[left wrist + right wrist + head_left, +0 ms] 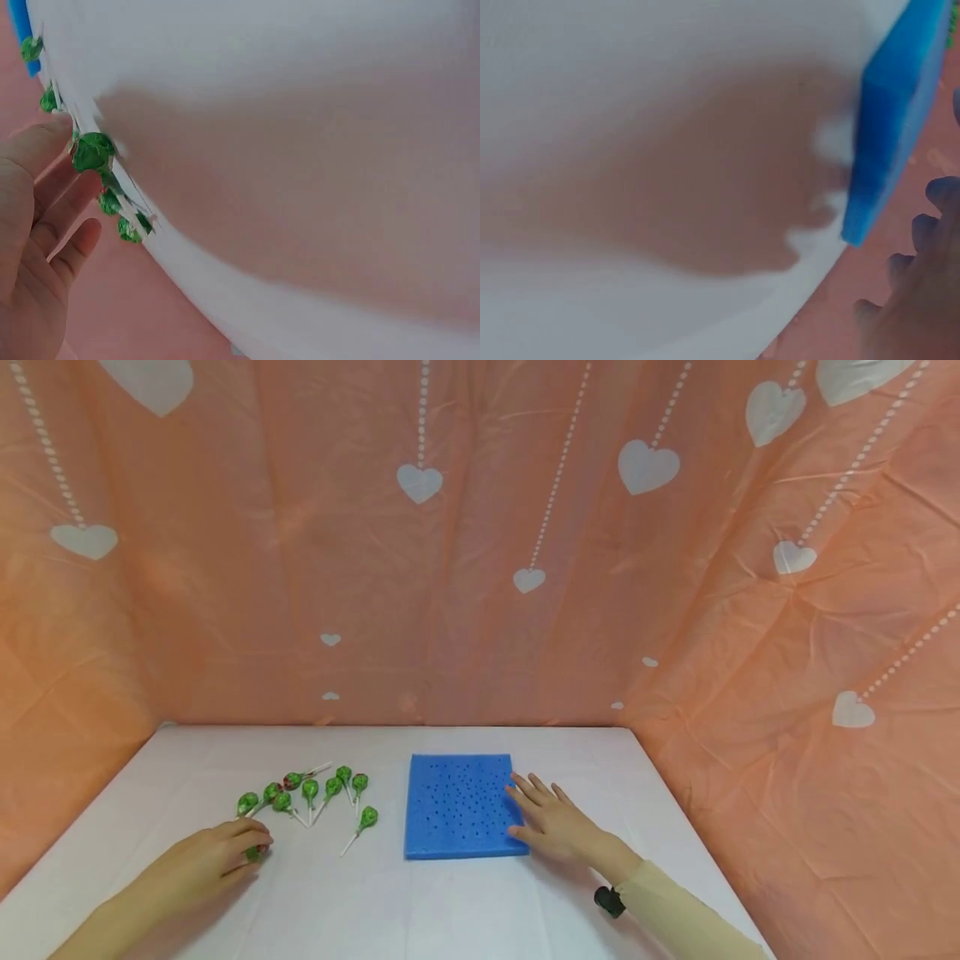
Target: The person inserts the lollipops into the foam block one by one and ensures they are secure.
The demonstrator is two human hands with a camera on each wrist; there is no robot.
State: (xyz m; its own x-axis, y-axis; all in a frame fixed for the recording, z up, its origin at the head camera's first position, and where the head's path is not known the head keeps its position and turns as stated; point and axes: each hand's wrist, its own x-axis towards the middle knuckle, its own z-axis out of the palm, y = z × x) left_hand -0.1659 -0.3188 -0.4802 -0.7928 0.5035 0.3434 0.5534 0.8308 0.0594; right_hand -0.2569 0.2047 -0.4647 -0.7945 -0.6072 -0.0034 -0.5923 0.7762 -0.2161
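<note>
A blue foam pad (pixel 457 806) dotted with small holes lies flat on the white table (pixel 420 910). My right hand (pixel 536 806) rests on the pad's right edge with its fingers straight; the right wrist view shows that pad (pixel 892 127) side-on beside the hand (pixel 922 300). Several green-wrapped lollipops (pixel 309 790) with white sticks lie scattered left of the pad. My left hand (pixel 253 843) sits at the near-left end of that scatter, fingers curled over one green lollipop (pixel 255 854). In the left wrist view, thumb and fingertips (pixel 75 169) close on that lollipop (pixel 94 151).
An orange cloth with white hearts (pixel 480 568) walls in the table at the back and both sides. One lollipop (pixel 366 818) lies apart, close to the pad's left edge. A black strap (pixel 609 902) shows on my right wrist.
</note>
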